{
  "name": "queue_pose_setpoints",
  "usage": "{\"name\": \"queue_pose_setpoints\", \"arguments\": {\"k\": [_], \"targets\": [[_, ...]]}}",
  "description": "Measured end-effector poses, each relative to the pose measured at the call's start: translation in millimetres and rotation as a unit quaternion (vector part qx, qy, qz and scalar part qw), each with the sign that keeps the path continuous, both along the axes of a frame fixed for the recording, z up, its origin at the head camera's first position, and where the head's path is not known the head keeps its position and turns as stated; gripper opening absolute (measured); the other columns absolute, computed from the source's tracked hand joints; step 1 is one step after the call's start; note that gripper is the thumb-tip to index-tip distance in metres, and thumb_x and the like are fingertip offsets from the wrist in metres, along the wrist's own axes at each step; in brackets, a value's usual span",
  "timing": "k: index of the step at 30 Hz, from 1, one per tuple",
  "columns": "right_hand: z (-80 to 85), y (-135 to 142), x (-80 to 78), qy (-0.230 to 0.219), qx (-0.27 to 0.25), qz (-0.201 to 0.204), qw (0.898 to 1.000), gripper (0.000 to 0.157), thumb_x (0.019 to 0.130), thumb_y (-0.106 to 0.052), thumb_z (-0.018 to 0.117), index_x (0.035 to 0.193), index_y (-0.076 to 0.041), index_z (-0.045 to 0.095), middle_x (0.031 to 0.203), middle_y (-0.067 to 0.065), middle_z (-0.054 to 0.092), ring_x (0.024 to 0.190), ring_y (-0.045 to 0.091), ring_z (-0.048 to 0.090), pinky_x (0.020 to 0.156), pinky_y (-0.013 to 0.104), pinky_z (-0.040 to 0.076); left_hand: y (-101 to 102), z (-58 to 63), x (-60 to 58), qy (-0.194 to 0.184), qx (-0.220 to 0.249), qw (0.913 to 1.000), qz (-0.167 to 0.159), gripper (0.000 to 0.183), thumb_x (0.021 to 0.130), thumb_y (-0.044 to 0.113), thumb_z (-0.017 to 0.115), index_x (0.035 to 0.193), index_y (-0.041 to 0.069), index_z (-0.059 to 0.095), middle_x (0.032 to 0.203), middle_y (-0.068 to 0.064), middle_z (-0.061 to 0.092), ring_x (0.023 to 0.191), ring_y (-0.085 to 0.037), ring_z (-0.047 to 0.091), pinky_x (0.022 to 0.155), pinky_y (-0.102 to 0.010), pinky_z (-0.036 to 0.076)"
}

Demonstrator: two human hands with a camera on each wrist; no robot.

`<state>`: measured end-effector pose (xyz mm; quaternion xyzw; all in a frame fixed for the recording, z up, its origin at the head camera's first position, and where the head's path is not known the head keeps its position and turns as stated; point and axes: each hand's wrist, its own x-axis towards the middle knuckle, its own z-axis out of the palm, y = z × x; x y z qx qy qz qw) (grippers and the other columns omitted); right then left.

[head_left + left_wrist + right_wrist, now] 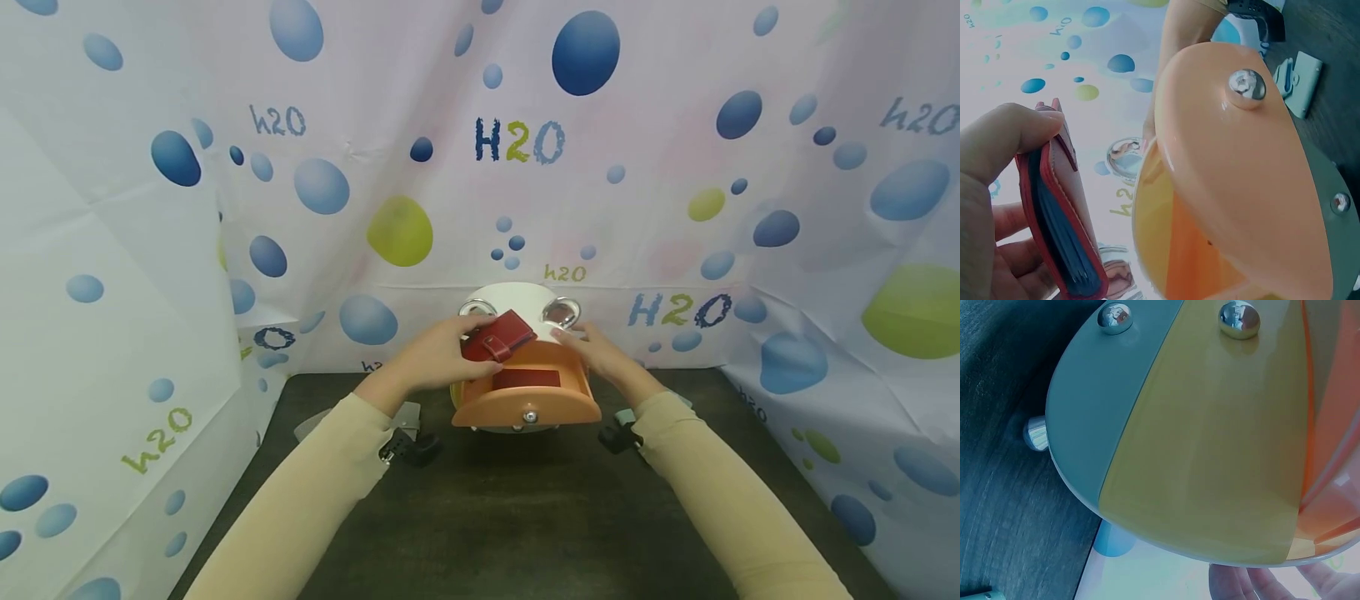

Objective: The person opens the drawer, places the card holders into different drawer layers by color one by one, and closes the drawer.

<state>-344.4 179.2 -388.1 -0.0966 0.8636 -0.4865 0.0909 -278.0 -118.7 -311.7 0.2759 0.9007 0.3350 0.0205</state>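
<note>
"Where was the red card holder (498,335)?"

"In the left hand (442,357), over the left part of the pulled-out orange drawer (487,410). The thumb pinched it against the fingers, and the left wrist view showed bluish sleeves (1066,244) between its covers."

"And the right hand (603,354)?"

"Its fingers lay slightly apart at the right edge of the rounded cabinet (513,296), near a silver ring (573,312)."

"Was anything inside the drawer?"

"A flat dark red thing (527,379); I couldn't tell what. A silver knob (530,417) sat on the front."

"What surrounded all that?"

"A dark table (510,517) beneath, and a white curtain (450,92) printed with bubbles behind."
</note>
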Motion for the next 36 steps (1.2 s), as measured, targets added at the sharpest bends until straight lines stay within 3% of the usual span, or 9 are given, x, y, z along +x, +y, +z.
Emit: {"name": "queue_pose_setpoints", "arguments": {"k": [5, 14, 22, 36], "targets": [[-0.1, 0, -0.6, 0.007, 0.010, 0.001, 1.000, 0.086, 0.099, -0.056, 0.048, 0.152, 0.007, 0.023, 0.149, 0.034, 0.038, 0.133, 0.049, 0.044, 0.109, 0.058, 0.037, 6, -4.2, -4.1, 0.006, 0.020, 0.9997, -0.013, 0.078, 0.084, 0.039, 0.079, 0.150, 0.013, 0.046, 0.127, -0.004, 0.061, 0.113, -0.022, 0.060, 0.090, -0.036, 0.055], [0.6, 0, -0.2, 0.000, 0.028, -0.010, 1.000, 0.092, 0.098, -0.061, 0.047, 0.153, 0.007, 0.019, 0.150, 0.036, 0.034, 0.136, 0.050, 0.040, 0.110, 0.059, 0.035, 15, -15.4, -10.3, 0.021, 0.036, 0.9991, 0.001, 0.075, 0.082, 0.043, 0.079, 0.147, 0.017, 0.051, 0.122, -0.002, 0.063, 0.108, -0.020, 0.061, 0.089, -0.038, 0.055], [1.3, 1, 0.2, -0.005, 0.015, -0.010, 1.000, 0.090, 0.098, -0.061, 0.048, 0.153, 0.005, 0.019, 0.151, 0.033, 0.034, 0.137, 0.048, 0.038, 0.112, 0.059, 0.032, 19, -20.6, -13.0, -0.001, 0.059, 0.9982, -0.001, 0.075, 0.083, 0.040, 0.080, 0.147, 0.015, 0.050, 0.123, -0.006, 0.062, 0.107, -0.022, 0.062, 0.088, -0.037, 0.055], [1.3, 1, -0.6, -0.012, 0.021, -0.007, 1.000, 0.092, 0.098, -0.062, 0.047, 0.154, 0.004, 0.017, 0.150, 0.035, 0.034, 0.136, 0.049, 0.039, 0.111, 0.059, 0.034, 25, -27.9, -13.7, -0.012, 0.048, 0.9988, -0.002, 0.071, 0.084, 0.040, 0.080, 0.146, 0.019, 0.052, 0.127, -0.001, 0.062, 0.106, -0.017, 0.060, 0.091, -0.035, 0.054]]}}
